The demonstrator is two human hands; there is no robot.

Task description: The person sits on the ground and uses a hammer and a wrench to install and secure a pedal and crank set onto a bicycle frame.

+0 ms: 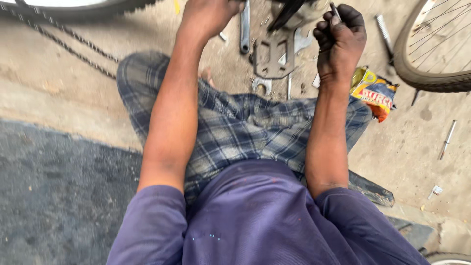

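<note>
From my view, my left hand (pixel 208 17) reaches to the top edge, with a wrench (pixel 245 29) just to its right. My right hand (pixel 339 41) is right of a flat metal plate (pixel 274 58); a snack packet (pixel 374 92) lies below it, a bicycle wheel (pixel 431 73) further right

Concrete floor (pixel 59 93) — spanners (pixel 244 29), flat multi-wrench (pixel 273 59), crumpled wrapper (pixel 374 92), chain (pixel 73 46).

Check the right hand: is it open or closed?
Closed: the grease-blackened right hand is a fist, fingers curled around a thin metal tool.
</note>
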